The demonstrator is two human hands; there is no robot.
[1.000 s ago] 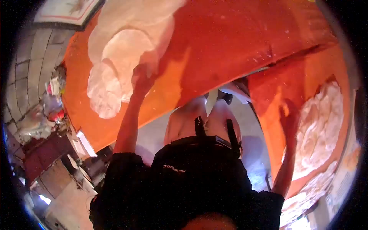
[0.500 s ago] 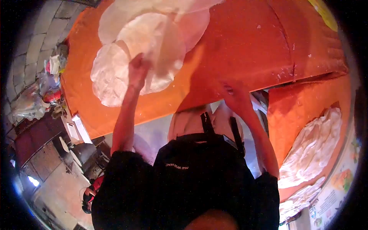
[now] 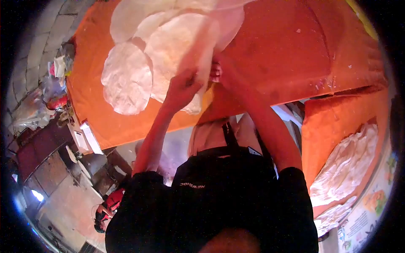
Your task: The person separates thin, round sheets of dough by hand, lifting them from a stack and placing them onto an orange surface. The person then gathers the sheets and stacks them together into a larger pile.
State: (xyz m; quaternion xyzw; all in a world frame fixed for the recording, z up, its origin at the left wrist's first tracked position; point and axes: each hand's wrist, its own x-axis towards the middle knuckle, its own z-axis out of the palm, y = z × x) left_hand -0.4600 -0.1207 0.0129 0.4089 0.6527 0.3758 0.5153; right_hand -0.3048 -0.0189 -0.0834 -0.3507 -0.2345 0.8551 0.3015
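Thin, round, pale flatbreads lie overlapping on an orange cloth (image 3: 270, 55) over the table. The upper flatbread (image 3: 177, 42) has its near right edge between my two hands. My left hand (image 3: 184, 85) is closed at that near edge, the sheet pinched under its fingers. Close by on the right, my right hand (image 3: 217, 71) has its fingers curled around the sheet's right edge. Left of it, a smaller wrinkled flatbread (image 3: 127, 78) lies flat. Behind them a larger pale sheet (image 3: 126, 21) spreads toward the far edge.
On the right, a second orange cloth (image 3: 320, 122) carries crumpled pale sheets (image 3: 348, 164). Plastic bags (image 3: 33, 111) and packages sit past the table's left edge. A person in red and black (image 3: 110, 204) is low on the left. A black waist bag (image 3: 223, 162) hangs at my front.
My left hand has moved right and nearer to me. My right hand has moved left and up to the flatbread's edge. The upper flatbread has shifted right, uncovering more of the smaller one.
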